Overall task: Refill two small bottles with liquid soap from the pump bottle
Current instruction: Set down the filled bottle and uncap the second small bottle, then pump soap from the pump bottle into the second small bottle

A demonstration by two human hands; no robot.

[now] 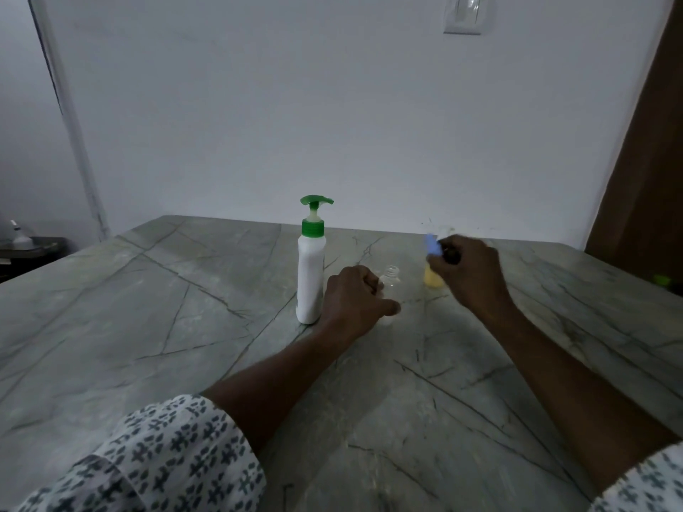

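Observation:
A white pump bottle (pixel 311 275) with a green pump head stands upright near the middle of the marble table (pixel 148 308). Just right of it my left hand (pixel 354 301) grips a small clear bottle (pixel 391 279) with an uncapped neck. Further right stands a second small bottle (pixel 433 278) with yellow soap in its lower part, partly hidden behind my right hand (pixel 469 271). That hand pinches a small blue cap (pixel 433 246) above the yellow bottle; it is blurred by motion.
The grey-green veined table runs to a white wall at the back. A brown door or panel (pixel 650 160) stands at the right. A small green object (pixel 661 279) lies at the table's right edge. A dark shelf with a white item (pixel 20 236) sits far left.

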